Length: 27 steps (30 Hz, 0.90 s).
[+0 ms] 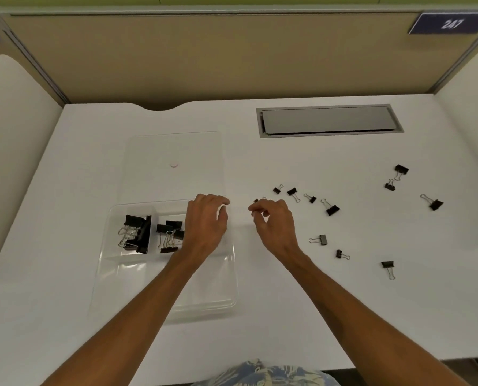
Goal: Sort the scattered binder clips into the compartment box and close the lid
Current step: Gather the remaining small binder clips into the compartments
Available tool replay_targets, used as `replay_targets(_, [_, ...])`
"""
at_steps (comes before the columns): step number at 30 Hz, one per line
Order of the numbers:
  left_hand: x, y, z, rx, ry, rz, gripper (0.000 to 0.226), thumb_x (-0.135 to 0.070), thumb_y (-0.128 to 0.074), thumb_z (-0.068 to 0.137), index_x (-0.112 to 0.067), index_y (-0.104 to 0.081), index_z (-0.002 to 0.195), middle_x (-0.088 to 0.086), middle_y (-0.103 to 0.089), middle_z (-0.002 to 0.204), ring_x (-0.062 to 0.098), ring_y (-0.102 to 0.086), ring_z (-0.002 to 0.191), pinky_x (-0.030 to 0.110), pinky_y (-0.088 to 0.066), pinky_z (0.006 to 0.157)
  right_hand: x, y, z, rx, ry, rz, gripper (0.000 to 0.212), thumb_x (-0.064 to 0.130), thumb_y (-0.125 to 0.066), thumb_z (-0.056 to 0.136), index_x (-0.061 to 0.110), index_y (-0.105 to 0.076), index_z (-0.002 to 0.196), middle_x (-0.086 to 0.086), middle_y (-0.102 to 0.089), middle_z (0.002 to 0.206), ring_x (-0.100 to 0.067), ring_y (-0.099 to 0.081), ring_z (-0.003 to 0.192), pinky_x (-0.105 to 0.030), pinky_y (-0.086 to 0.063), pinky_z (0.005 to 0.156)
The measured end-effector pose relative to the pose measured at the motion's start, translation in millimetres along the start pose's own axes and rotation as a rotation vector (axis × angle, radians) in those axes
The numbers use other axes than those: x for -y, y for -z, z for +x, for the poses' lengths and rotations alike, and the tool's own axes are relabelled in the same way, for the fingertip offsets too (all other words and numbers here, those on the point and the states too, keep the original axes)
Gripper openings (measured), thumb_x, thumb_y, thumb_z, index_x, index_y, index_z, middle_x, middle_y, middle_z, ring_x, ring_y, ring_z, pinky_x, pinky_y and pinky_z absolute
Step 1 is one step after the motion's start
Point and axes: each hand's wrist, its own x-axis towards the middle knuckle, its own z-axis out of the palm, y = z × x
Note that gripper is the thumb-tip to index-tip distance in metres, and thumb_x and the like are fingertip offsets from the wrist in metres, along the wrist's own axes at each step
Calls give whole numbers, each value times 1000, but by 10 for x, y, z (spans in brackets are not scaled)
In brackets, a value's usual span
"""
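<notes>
A clear compartment box lies front left on the white desk, its clear lid open flat behind it. Large black binder clips fill its far-left compartment and medium ones the one beside it. My left hand is at the box's far right corner, fingers and thumb curled round the rim. My right hand hovers just right of the box with curled fingers. A small clip peeks out behind its fingertips; whether the hand holds it is unclear. Several black clips lie scattered to the right.
A grey cable hatch is set into the desk at the back right. Beige partition walls close off the back and sides. More scattered clips lie far right and near front right. The desk's front edge is close to my body.
</notes>
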Motion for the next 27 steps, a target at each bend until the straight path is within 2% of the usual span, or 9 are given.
replay_targets(6, [-512,-396,-75,51,-84,-100,19,-10,-54,91,-20,-67,101,-10,-64,105,8,-57,99,31,-52,82,-449,565,-51,-37,-76,29,21,7,-57,91,19,-72,99,8,-70,94,-12,-59,93,-21,-47,80])
replay_targets(10, [-849,-701,-149,90,-87,-119,21,-12,-54,92,-24,-67,103,-11,-64,108,9,-59,104,32,-53,85,-760,964,-93,-54,-109,57,20,6,-57,91,18,-72,98,5,-70,95,-8,-62,88,-19,-47,78])
replay_targets(13, [-1117,-922,-199,119,-67,-111,21,-13,-54,92,-26,-67,102,-15,-64,105,4,-58,96,28,-53,83,-1010,1273,-134,-64,-132,47,20,7,-57,91,18,-72,99,4,-69,96,-6,-61,88,-10,-43,74])
replay_targets(16, [-1389,-1155,-226,146,-77,-104,20,-14,-55,92,-27,-67,102,-17,-63,103,1,-56,92,26,-52,81,-1273,1584,-164,-69,-146,46,21,7,-56,91,19,-72,99,3,-70,95,-6,-61,86,-10,-42,74])
replay_targets(19, [-1623,-1405,-213,175,-47,-134,21,-13,-55,92,-26,-67,102,-13,-64,104,3,-57,91,28,-53,81,-1524,1866,-189,-69,-154,41,21,6,-56,91,17,-72,99,5,-71,93,-2,-60,84,-8,-41,71])
replay_targets(22, [-1772,-1633,-163,208,-12,-171,23,-9,-55,90,-22,-67,104,-9,-66,106,10,-61,90,36,-54,82,-1754,2080,-200,-74,-149,48,21,6,-57,91,18,-72,99,9,-70,94,-2,-60,85,-10,-42,75])
replay_targets(24, [-1846,-1764,-112,225,35,-147,23,-8,-57,90,-19,-66,108,-2,-66,109,15,-62,91,38,-54,84,-1899,2192,-197,-76,-142,57,21,5,-57,90,18,-72,98,9,-70,94,-6,-61,87,-14,-44,79])
replay_targets(27, [-1962,-1927,-27,253,90,-50,28,-12,-62,89,-16,-61,117,3,-62,117,19,-60,98,36,-51,88,-2071,2330,-184,-64,-147,60,21,5,-57,91,18,-72,98,9,-70,95,-5,-61,89,-12,-43,78])
